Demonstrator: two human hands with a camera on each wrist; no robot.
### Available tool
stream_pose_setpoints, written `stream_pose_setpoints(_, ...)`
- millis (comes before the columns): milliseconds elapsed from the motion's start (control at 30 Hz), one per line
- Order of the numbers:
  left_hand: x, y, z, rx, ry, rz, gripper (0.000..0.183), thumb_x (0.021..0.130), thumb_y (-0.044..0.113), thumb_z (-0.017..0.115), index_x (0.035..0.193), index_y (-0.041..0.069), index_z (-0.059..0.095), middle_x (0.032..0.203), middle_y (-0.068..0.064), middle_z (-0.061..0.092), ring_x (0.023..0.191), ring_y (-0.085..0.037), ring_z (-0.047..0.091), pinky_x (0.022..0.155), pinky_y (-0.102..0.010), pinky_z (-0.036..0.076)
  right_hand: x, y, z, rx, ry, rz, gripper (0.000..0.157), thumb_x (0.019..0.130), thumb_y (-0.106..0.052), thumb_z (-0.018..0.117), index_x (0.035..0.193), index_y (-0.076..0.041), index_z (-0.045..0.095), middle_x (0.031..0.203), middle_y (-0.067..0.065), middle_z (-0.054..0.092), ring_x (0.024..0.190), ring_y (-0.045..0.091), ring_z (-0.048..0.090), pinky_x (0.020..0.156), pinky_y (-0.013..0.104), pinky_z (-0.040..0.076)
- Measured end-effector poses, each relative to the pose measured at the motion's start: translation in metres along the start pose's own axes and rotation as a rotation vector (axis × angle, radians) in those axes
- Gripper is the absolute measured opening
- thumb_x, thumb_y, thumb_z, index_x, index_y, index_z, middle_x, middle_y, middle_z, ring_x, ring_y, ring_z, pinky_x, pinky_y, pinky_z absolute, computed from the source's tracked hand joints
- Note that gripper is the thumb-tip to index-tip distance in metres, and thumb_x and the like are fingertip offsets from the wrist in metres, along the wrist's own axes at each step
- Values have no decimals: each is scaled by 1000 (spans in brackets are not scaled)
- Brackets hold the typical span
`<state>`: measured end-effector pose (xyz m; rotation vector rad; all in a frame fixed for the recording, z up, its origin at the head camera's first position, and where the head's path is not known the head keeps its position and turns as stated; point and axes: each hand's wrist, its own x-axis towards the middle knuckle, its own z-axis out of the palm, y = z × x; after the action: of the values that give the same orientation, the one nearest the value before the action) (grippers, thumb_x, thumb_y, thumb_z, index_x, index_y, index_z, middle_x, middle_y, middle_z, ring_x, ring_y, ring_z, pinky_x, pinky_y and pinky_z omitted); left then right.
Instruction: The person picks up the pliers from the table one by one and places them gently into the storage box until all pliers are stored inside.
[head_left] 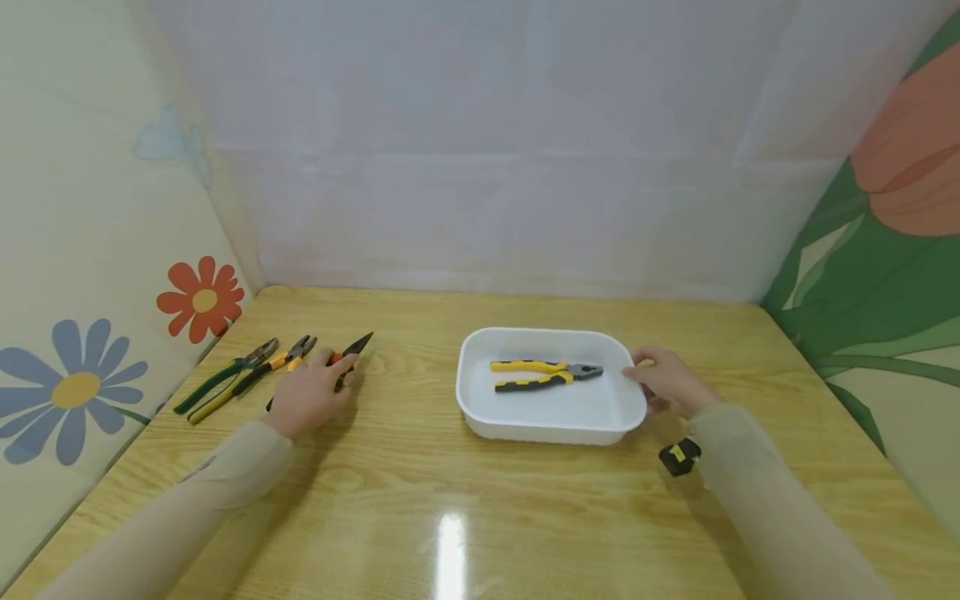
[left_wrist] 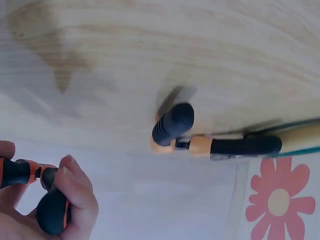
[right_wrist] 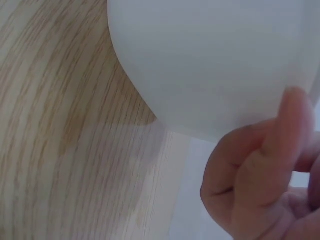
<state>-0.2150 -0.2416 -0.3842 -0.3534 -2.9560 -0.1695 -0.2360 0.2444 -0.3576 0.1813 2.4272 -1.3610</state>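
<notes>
Left of the white tray (head_left: 540, 428), we see long-nosed pliers (head_left: 357, 344), their orange-and-black handles gripped in the left hand (head_left: 311, 396). The right hand (head_left: 671, 382) pinches the tray's right end. Inside the tray we find yellow-and-black pliers (head_left: 572, 372); near its closer right corner, a small black-and-yellow block (head_left: 678, 457); well to its left, orange-handled pliers (head_left: 278, 361) and green-handled pliers (head_left: 242, 364).

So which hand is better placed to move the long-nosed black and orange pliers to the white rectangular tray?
Likely the left hand: it grips the pliers; the right hand holds the tray.
</notes>
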Motion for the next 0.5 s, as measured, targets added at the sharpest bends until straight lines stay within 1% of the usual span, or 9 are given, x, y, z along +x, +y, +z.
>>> stream_pose_setpoints(100, -3, 2, -4, 5, 44, 40, 46, 90, 13, 62, 135, 10, 58, 118, -30, 51, 50, -24, 42, 40, -34, 35, 0, 1, 0, 6, -8, -13, 28, 101, -9, 48, 120, 8, 40, 85, 12, 56, 65, 16, 56, 54, 29, 52)
stream_pose_setpoints(200, -5, 3, -8, 22, 70, 67, 44, 89, 11, 63, 132, 13, 62, 115, -29, 51, 50, -25, 42, 39, -34, 36, 0, 1, -1, -6, -8, -12, 29, 101, -10, 47, 122, 9, 40, 88, 14, 57, 67, 17, 56, 56, 30, 52)
stream_pose_setpoints(333, -7, 5, -11, 50, 82, 97, 42, 88, 11, 64, 130, 13, 64, 117, -29, 53, 50, -25, 41, 39, -32, 35, 0, 0, -1, -24, -4, 4, 30, 101, -11, 47, 123, 8, 40, 91, 15, 57, 68, 18, 56, 57, 30, 52)
stream_pose_setpoints(500, -8, 9, -14, 66, 105, 123, 41, 87, 13, 65, 128, 15, 65, 118, -29, 54, 48, -23, 40, 38, -30, 31, -1, -2, -1, -19, -7, 3, 28, 101, -10, 47, 121, 8, 40, 86, 13, 55, 66, 17, 54, 55, 29, 51)
